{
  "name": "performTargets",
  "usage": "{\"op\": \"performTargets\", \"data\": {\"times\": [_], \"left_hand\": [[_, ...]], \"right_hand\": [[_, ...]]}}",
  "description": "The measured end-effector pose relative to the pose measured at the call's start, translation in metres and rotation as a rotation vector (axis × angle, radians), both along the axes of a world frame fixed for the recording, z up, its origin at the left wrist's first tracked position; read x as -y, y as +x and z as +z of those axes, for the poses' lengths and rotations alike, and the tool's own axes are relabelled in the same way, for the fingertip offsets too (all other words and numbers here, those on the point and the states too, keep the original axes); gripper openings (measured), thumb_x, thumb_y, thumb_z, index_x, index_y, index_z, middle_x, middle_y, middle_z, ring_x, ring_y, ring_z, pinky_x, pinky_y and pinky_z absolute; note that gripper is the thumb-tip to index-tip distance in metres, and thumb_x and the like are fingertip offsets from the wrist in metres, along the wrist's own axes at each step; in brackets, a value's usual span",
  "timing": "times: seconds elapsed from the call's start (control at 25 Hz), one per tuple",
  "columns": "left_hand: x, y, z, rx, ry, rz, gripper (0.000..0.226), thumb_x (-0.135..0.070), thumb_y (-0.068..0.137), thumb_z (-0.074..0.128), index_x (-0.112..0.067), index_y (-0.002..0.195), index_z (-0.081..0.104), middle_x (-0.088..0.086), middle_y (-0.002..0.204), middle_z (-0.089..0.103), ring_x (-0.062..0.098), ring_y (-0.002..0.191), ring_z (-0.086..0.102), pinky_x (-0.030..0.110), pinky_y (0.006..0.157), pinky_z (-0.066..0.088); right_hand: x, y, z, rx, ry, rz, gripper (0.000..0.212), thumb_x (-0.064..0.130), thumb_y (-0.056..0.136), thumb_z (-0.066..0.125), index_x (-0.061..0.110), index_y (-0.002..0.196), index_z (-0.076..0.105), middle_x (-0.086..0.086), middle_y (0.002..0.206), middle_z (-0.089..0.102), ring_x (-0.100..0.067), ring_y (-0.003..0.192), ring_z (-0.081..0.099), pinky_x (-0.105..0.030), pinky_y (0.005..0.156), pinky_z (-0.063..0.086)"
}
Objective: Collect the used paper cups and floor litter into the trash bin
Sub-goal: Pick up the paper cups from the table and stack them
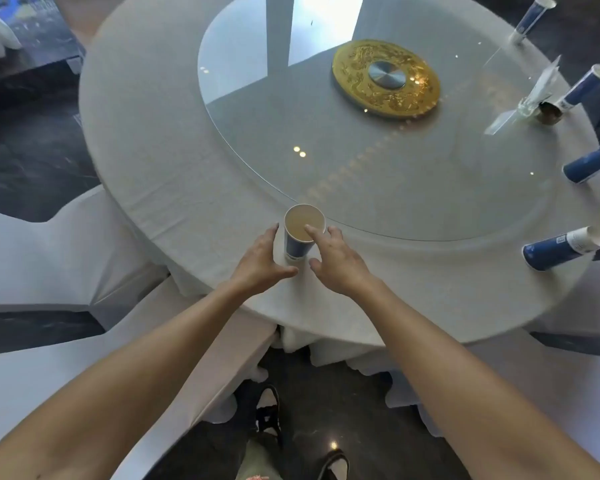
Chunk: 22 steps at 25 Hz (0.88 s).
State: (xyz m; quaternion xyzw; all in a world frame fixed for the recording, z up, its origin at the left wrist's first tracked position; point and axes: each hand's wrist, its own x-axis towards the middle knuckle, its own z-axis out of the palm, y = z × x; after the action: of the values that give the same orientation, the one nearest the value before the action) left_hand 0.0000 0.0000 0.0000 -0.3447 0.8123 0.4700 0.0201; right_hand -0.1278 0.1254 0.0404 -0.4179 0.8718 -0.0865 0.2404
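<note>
Two bare hands are reaching over the near edge of the round table (146,140), both closing in on one blue paper cup (300,237) that is standing upright on the white cloth, just outside the rim of the glass turntable (257,109). Left hand (261,259) is sitting beside the cup on its left, fingers loosely curved and apart, thumb stretching toward the cup base; contact with the cup wall cannot be told. Right hand (335,258) is sitting on the cup's right, fingers spread, index fingertip lying over the cup's open rim, thumb pointing at the base; not clamped around it.

Cup interior is looking tan, whether liquid or plain lining cannot be told.

Five more blue cups are showing far right of the near cup: one (565,247) at the table's right edge, another (591,166) beyond it, a third (584,88) farther on, with a small dark cup (549,112) just beside that one, and a last one (534,15) at the far right corner. Wide-angle lens is stretching them, so upright or tipped cannot be told.

Gold disc (385,77) with a silver hub is sitting at the turntable's centre, well beyond the near cup. White-covered chairs (49,251) are standing left of the near cup, against the table. Person's shoes (269,410) are showing on the dark floor (31,150) below the near cup.
</note>
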Motion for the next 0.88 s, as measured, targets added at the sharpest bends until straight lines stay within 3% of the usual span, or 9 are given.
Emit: {"op": "performTargets", "data": {"times": [0.12,0.24,0.36,0.56,0.88], "left_hand": [[0.006,-0.004,0.0,-0.049,0.023,-0.002,0.102,-0.023,0.081,0.084,-0.022,0.163,0.024,0.0,0.164,0.039,0.022,0.147,0.043,0.03,0.11,0.039],[0.004,-0.009,-0.006,-0.072,0.04,0.007,0.09,-0.025,0.078,0.085,-0.028,0.155,0.038,-0.004,0.15,0.055,0.02,0.131,0.054,0.03,0.099,0.044],[-0.006,-0.016,-0.007,-0.107,0.078,0.018,0.086,-0.029,0.075,0.089,-0.026,0.15,0.046,-0.006,0.141,0.06,0.011,0.117,0.052,0.031,0.095,0.046],[-0.039,-0.04,-0.005,-0.159,0.17,-0.041,0.079,-0.029,0.069,0.094,-0.027,0.137,0.054,-0.007,0.125,0.067,0.009,0.114,0.061,0.018,0.08,0.05],[-0.112,-0.094,0.002,-0.183,0.285,-0.078,0.079,-0.026,0.063,0.098,-0.036,0.126,0.052,-0.011,0.113,0.071,0.007,0.104,0.072,0.034,0.086,0.063]], "right_hand": [[0.01,-0.005,-0.008,-0.037,0.049,-0.005,0.033,0.023,0.099,0.054,0.015,0.131,0.054,-0.012,0.133,0.047,-0.039,0.107,0.061,-0.044,0.087,0.053],[0.004,-0.006,-0.011,0.013,0.011,-0.054,0.021,0.025,0.099,0.055,0.011,0.114,0.059,-0.009,0.12,0.055,-0.035,0.101,0.062,-0.044,0.084,0.053],[-0.018,-0.011,-0.005,0.104,-0.103,-0.093,0.016,0.028,0.097,0.059,0.017,0.109,0.063,-0.004,0.113,0.061,-0.028,0.1,0.062,-0.045,0.087,0.053],[-0.07,-0.035,0.009,0.286,-0.192,-0.173,0.007,0.03,0.097,0.065,0.025,0.102,0.066,0.004,0.112,0.068,-0.016,0.097,0.069,-0.041,0.087,0.057],[-0.152,-0.085,0.023,0.391,-0.271,-0.267,0.012,0.036,0.096,0.064,0.028,0.103,0.069,0.01,0.105,0.07,-0.013,0.089,0.07,-0.042,0.084,0.058]]}}
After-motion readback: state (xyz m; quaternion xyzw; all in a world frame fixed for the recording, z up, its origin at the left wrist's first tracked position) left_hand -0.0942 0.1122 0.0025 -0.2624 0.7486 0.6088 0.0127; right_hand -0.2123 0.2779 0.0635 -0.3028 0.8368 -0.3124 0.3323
